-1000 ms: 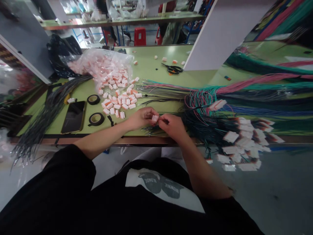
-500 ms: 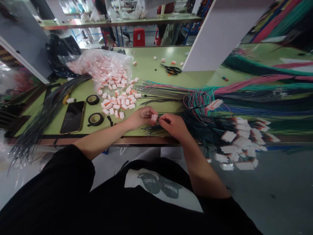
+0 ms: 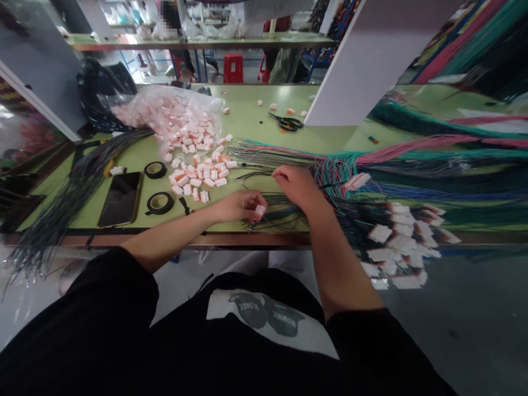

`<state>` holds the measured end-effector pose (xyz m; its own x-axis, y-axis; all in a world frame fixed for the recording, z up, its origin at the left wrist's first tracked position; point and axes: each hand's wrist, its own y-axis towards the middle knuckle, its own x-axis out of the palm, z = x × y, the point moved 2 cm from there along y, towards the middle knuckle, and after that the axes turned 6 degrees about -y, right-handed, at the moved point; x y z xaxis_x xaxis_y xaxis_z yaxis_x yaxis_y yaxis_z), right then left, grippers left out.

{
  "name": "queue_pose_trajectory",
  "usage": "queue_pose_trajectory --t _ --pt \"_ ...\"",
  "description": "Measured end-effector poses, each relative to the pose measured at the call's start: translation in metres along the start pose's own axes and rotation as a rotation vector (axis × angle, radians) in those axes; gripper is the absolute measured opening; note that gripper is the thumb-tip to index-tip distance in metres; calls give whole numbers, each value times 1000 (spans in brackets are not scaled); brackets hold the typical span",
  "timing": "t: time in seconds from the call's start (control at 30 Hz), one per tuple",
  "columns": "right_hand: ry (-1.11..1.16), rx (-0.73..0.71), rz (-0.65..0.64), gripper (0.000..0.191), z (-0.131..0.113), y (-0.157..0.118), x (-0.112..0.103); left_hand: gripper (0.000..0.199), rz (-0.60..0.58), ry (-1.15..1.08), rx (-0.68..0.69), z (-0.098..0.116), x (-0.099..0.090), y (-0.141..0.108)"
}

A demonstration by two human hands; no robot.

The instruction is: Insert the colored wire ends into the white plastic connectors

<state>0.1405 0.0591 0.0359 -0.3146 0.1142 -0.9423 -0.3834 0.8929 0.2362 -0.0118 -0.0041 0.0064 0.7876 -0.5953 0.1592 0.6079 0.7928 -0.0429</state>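
Note:
Between the fingertips of my left hand (image 3: 243, 206) is a small white and orange connector housing (image 3: 259, 210), held just above the table's front edge. My right hand (image 3: 295, 182) lies over the spread wires, farther from me than the left. Its fingers are curled together at the black wires (image 3: 258, 167); whatever is pinched there is too small to make out. Dark green wires (image 3: 284, 206) pass beneath both hands. To the left lies a loose heap of connector housings (image 3: 200, 173), spilling from a clear plastic bag (image 3: 165, 107).
Black tape rolls (image 3: 160, 203) and a phone (image 3: 120, 199) lie at left, beside a grey wire bundle (image 3: 78, 187). Scissors (image 3: 286, 122) rest near a white upright panel (image 3: 350, 66). Wires fitted with white connectors (image 3: 406, 236) hang over the front edge at right.
My right hand has moved away from the left hand, forward over the wires. My left hand keeps the connector housing and has dropped slightly toward the table edge.

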Motion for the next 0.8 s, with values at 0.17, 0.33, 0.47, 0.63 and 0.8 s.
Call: queue_pose_trajectory --t 0.17,0.33,0.47,0.63,0.8 --pt "-366 32 -159 30 -6 46 31 26 -28 0 -43 -1 -1 -1" --pt "-241 44 -52 30 4 47 35 30 -4 -38 -39 -7 -4 3" --pt "69 58 103 26 18 46 25 31 58 -133 -28 -10 -10 8" --pt "362 -160 -23 22 14 32 17 27 189 -273 -43 -11 -14 10" --pt "406 -205 -101 21 3 7 7 27 236 -351 -50 -9 -15 10"
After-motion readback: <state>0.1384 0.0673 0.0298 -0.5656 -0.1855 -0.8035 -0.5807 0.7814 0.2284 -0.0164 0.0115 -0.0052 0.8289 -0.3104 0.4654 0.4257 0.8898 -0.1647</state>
